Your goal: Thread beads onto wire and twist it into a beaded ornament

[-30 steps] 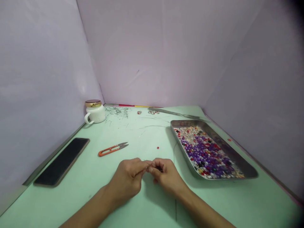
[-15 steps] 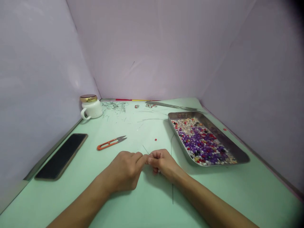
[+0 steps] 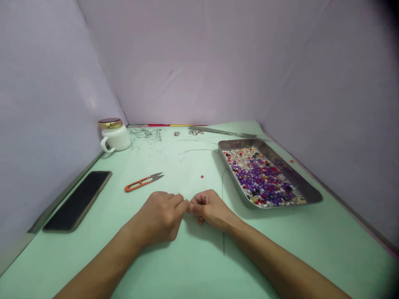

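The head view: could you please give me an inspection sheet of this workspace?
Surface: pale green tabletop.
Job's things: thin wire at the fingertips; mixed beads in a metal tray on the right.
Clutter: orange snips, dark-screened phone, white lidded mug, thin dark scraps, loose red bead.
Left hand: fingertips beside the wire; grip unclear.
Right hand: thumb and finger apparently pinching the wire.
Cables: nothing seen.
Surroundings: pale walls left, right and at the far side.

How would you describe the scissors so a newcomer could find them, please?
On the green table, find the phone on the left. Just to its right, beyond the left hand, lie the scissors, set apart by their orange colour and sharp points.
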Motion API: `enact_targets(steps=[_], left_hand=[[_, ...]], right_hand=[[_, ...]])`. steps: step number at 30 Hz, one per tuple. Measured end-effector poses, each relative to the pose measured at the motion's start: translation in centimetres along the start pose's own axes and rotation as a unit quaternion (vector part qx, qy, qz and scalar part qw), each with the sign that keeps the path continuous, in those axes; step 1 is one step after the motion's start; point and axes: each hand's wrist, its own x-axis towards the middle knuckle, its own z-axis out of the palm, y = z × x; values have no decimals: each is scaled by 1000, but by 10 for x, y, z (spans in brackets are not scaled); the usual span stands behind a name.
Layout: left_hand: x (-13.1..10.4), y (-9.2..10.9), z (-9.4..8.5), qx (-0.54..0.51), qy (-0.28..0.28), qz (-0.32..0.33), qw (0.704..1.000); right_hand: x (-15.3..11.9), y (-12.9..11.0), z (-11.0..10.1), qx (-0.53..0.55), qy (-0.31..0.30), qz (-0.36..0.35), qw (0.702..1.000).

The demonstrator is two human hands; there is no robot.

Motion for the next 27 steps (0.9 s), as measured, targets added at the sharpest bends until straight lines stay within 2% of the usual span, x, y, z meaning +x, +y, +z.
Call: enact_targets(steps=[7, 11, 17, 27], left_hand=[[2, 0, 1, 7, 16, 36, 999], [1, -1, 3, 5, 5, 52, 999], [1, -2, 7, 19, 0, 46, 999], [1, 2, 12, 59, -1, 43, 997]], right_hand=[[3, 2, 1, 37, -19, 21, 999], [4, -1, 0, 46, -26, 21, 998], [2, -3, -3, 66, -30, 46, 996], [6, 2, -4, 55, -22, 32, 998]])
